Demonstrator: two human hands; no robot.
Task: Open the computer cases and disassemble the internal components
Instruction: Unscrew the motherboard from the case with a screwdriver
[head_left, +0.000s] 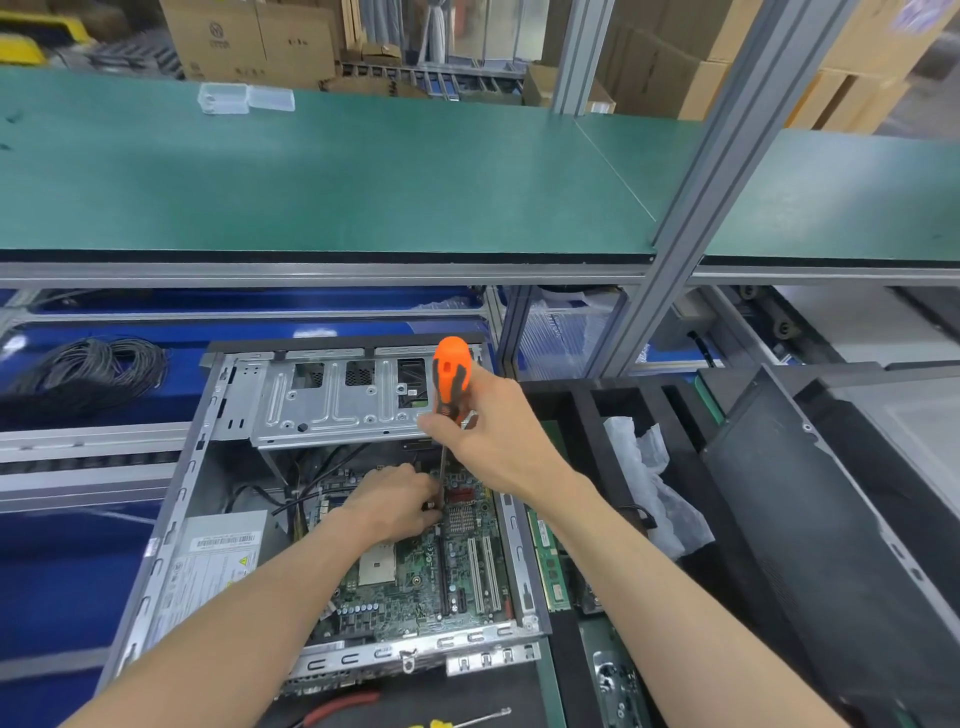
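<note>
An open computer case (208, 447) lies flat in front of me, its green motherboard (415, 577) exposed. A silver drive cage (332, 400) spans the far end and a power supply (213, 566) sits at the near left. My right hand (493, 436) grips an orange and black screwdriver (451, 374), held upright with the shaft pointing down onto the board near a red component. My left hand (395, 501) rests on the board right at the screwdriver's tip, fingers curled around something small that I cannot make out.
RAM sticks (545, 561) lie just right of the case. Black trays with crumpled plastic film (649, 467) and a dark case panel (831, 519) stand farther right. A coil of black cable (88, 374) lies at left. Red-handled pliers (337, 706) and a yellow tool sit by the near edge.
</note>
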